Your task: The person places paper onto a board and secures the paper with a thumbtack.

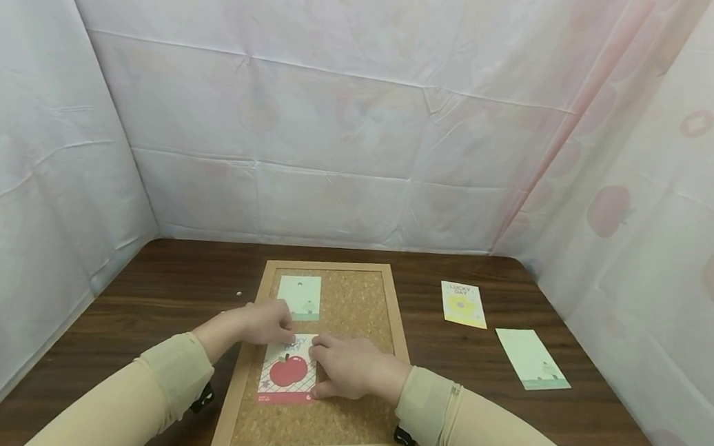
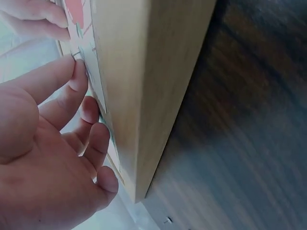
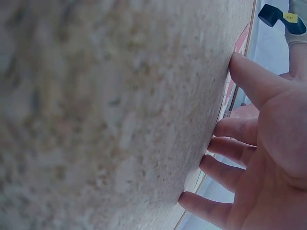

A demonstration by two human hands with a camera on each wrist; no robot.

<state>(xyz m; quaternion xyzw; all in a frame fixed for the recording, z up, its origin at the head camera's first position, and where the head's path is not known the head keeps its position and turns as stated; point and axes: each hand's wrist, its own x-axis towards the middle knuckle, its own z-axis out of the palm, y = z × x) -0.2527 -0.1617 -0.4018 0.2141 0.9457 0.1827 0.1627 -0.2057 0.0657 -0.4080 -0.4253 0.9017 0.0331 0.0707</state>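
Observation:
My left hand (image 1: 268, 322) pinches a small thumbtack (image 2: 76, 53) between thumb and forefinger, its thin metal point showing at the fingertips. It is at the top of a card with a red apple (image 1: 288, 370), which lies on a wood-framed cork board (image 1: 352, 299). On the card's right edge rests my right hand (image 1: 350, 366), fingers spread and fairly straight, touching card and cork in the right wrist view. Above the apple card, a pale green card (image 1: 300, 291) lies on the cork with a small dark spot near its top, perhaps a tack head.
Right of the board, a yellow-flower card (image 1: 463, 304) and another pale green card (image 1: 532, 360) lie on the dark wooden table (image 1: 192, 267). A loose thumbtack (image 2: 168, 220) lies left of the board. Light printed curtains (image 1: 339, 125) surround the table's back and sides.

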